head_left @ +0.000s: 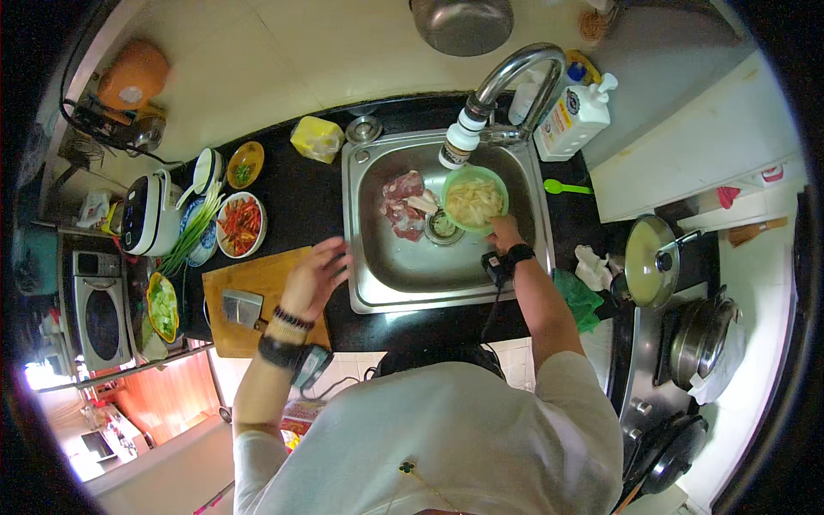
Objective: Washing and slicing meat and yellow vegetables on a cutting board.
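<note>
Head view is showing the right hand (505, 230) grasping the near-right rim of a green bowl (452, 219) in the sink (412, 268), beside raw meat (403, 210). The left hand (313, 273) is hovering near the sink's left edge, fingers loosely spread, holding nothing. Carrying pale slices (474, 200), the bowl is probably feeling light, stiff and slippery; opposite rims are likely offering the steadiest hold.
</note>
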`<state>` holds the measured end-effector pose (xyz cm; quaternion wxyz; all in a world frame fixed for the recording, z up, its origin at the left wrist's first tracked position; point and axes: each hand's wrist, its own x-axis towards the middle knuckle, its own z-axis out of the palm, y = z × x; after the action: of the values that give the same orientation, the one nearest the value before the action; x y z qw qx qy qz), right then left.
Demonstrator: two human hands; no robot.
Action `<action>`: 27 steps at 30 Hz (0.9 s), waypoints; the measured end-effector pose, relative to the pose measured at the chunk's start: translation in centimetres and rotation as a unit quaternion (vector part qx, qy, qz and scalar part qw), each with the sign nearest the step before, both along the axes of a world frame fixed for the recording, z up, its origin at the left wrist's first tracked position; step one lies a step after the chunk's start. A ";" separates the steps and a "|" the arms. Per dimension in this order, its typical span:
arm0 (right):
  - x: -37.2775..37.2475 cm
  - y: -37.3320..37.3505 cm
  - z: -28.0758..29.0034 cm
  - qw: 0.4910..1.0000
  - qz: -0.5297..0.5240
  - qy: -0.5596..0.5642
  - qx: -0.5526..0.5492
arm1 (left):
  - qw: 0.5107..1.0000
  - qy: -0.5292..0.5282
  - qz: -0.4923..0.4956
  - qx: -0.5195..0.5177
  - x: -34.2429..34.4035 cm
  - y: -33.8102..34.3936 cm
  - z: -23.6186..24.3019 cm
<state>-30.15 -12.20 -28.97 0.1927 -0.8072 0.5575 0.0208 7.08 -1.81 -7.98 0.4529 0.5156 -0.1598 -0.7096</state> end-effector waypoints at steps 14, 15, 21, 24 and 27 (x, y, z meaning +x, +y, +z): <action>1.5 -8.4 14.4 0.972 -0.034 -0.199 -0.118 | 0.464 -0.714 -0.474 -0.224 -11.2 -15.0 -19.4; 2.1 -9.9 14.5 0.964 -0.034 -0.169 -0.203 | 0.432 -0.753 -0.420 -0.266 -12.0 -15.3 -21.5; 3.2 -16.0 10.0 0.948 -0.049 -0.183 -0.256 | 0.435 -0.741 -0.307 -0.409 -13.2 -16.8 -25.6; 3.3 -16.4 8.4 0.935 -0.106 -0.220 -0.257 | 0.546 -0.682 -0.337 -0.350 -13.0 -17.5 -20.8; 4.1 -16.1 9.2 0.936 -0.144 -0.240 -0.215 | 0.538 -0.691 -0.340 -0.344 -10.8 -16.8 -21.0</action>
<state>-26.04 -28.30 -19.82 0.1439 -0.7213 0.5960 -0.3222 -3.70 -18.65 -28.95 0.0694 0.5576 -0.8178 -0.1243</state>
